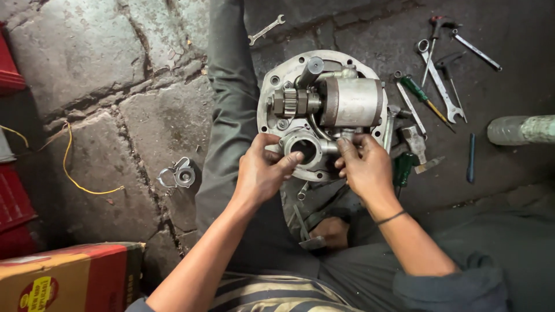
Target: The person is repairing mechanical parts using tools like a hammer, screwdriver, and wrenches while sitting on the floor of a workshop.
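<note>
A round grey metal cover plate [276, 78] rests against my outstretched leg, with a cylindrical pump body [352, 101] and a small gear [289, 101] bolted onto it. My left hand [261, 172] grips the lower left rim of the plate, thumb at the ring-shaped opening [304, 149]. My right hand [364, 167] pinches a small fitting [347, 134] under the pump body, at the end of a thin bent metal pipe. A dark band sits on my right wrist.
Spanners [442, 86], a green-handled screwdriver [422, 95], a hammer [413, 141] and a blue tool [471, 157] lie on the stone floor to the right. Another spanner [266, 29] lies at top. A small metal part [178, 173] and yellow wire [69, 167] lie left, a cardboard box [69, 277] bottom left.
</note>
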